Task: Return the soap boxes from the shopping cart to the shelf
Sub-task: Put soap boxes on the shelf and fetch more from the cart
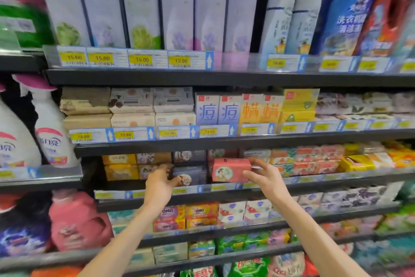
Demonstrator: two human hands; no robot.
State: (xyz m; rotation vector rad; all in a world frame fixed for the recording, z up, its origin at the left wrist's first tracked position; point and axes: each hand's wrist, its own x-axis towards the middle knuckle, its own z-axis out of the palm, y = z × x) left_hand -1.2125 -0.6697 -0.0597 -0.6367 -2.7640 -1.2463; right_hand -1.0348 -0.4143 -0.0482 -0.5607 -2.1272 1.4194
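Observation:
My right hand [266,175] grips the right end of a pink soap box [229,170] with a round picture on its front, holding it at the front of the third shelf [336,181]. My left hand [160,183] reaches to a dark blue-grey soap box [190,175] standing on the same shelf just left of the pink one, fingers closed on its lower left corner. Yellow soap boxes [121,165] and brown ones fill the shelf further left. The shopping cart is out of view.
Above are a shelf of upright soap boxes [226,110] and a top shelf of tall refill packs [175,7]. Spray bottles [51,128] stand at the left. Lower shelves hold more soap bars and a pink detergent jug [76,220].

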